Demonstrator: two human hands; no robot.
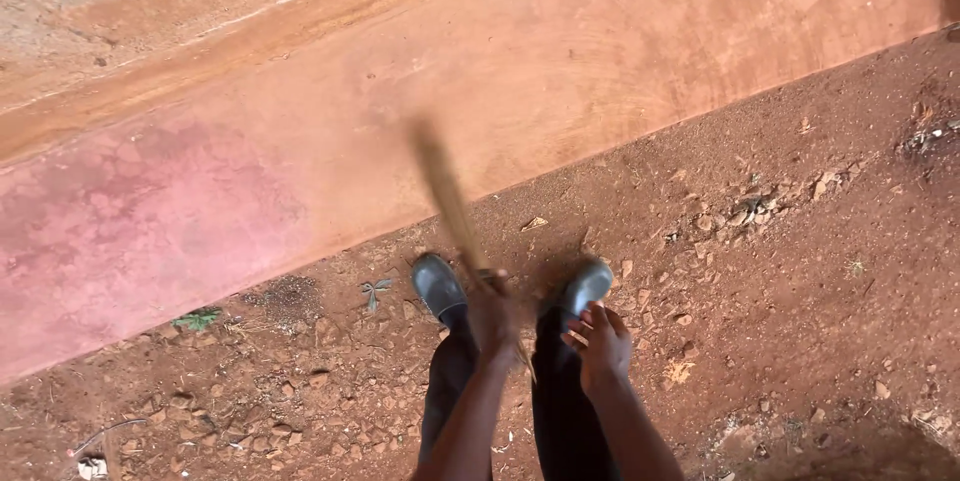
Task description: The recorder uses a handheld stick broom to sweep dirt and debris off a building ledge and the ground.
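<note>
I look down at my own legs in dark trousers and two grey shoes [440, 286] on red dirt. My left hand [494, 321] is shut around the lower end of a long wooden stick [445, 191], which is blurred by motion and points up and left toward a reddish concrete slab [300, 141]. My right hand [603, 341] hangs just right of the stick's end, fingers loosely curled and slightly apart, holding nothing that I can see.
The slab's edge runs diagonally from lower left to upper right, just beyond my shoes. The dirt ground [780, 291] carries small stones, dry leaves and a bit of green plant [197, 320] by the slab edge.
</note>
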